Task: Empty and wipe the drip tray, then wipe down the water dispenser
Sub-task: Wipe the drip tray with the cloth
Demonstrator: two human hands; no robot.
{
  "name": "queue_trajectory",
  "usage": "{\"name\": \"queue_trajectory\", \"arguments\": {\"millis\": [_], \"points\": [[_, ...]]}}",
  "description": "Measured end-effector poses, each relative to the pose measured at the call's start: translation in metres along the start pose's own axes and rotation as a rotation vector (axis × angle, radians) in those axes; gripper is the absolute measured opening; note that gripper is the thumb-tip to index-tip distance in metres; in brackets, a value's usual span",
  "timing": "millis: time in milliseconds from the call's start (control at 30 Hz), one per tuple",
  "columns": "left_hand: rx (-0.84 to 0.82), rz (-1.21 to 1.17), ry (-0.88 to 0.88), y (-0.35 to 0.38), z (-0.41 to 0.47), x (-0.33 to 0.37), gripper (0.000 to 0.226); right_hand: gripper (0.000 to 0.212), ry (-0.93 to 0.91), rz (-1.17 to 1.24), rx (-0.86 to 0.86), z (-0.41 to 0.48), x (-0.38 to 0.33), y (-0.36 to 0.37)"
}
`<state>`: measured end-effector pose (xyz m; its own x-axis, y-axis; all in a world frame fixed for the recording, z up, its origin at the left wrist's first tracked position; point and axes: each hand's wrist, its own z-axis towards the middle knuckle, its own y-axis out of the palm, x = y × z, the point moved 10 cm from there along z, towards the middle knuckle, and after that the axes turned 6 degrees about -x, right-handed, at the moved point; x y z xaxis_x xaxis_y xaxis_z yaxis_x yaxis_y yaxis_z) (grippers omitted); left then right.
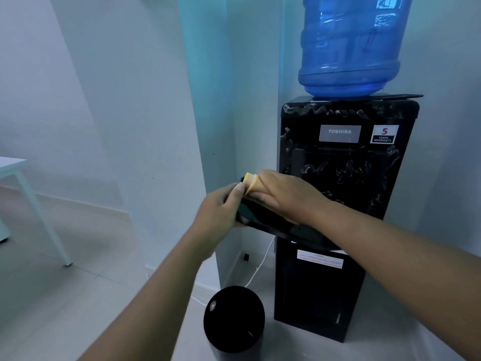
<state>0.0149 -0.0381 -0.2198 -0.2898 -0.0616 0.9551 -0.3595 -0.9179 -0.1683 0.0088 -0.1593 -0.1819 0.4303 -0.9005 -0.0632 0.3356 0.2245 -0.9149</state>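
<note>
A black drip tray (pixel 263 220) is held out in the air left of the black water dispenser (pixel 338 194), tilted with its left end raised. My left hand (pixel 218 209) grips the tray's left end from below, thumb on its top edge. My right hand (pixel 283 196) presses a yellow sponge (pixel 251 181) onto the tray's upper left part, fingers curled over it. Most of the sponge is hidden under that hand. A blue water bottle (pixel 351 45) stands upside down on top of the dispenser.
A black round bin (pixel 234 319) stands on the floor below the tray, left of the dispenser's base. A white cable (pixel 260 264) runs down along the wall corner. A white table leg (pixel 39 214) is at the far left on the tiled floor.
</note>
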Motion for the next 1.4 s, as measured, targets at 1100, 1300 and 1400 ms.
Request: {"name": "queue_trajectory", "arguments": {"millis": [1100,1300,1400], "points": [[-0.081,-0.145,-0.138,-0.009,-0.017,-0.041,0.034,0.033,0.001,-0.179,-0.079,-0.020,0.000,0.025],[-0.127,-0.136,-0.203,-0.009,-0.020,-0.054,0.030,0.026,0.000,-0.017,-0.191,-0.031,-0.005,0.034],[-0.058,-0.159,-0.238,-0.020,-0.023,-0.063,0.037,0.017,0.043,0.008,-0.193,-0.043,0.013,0.029]]}}
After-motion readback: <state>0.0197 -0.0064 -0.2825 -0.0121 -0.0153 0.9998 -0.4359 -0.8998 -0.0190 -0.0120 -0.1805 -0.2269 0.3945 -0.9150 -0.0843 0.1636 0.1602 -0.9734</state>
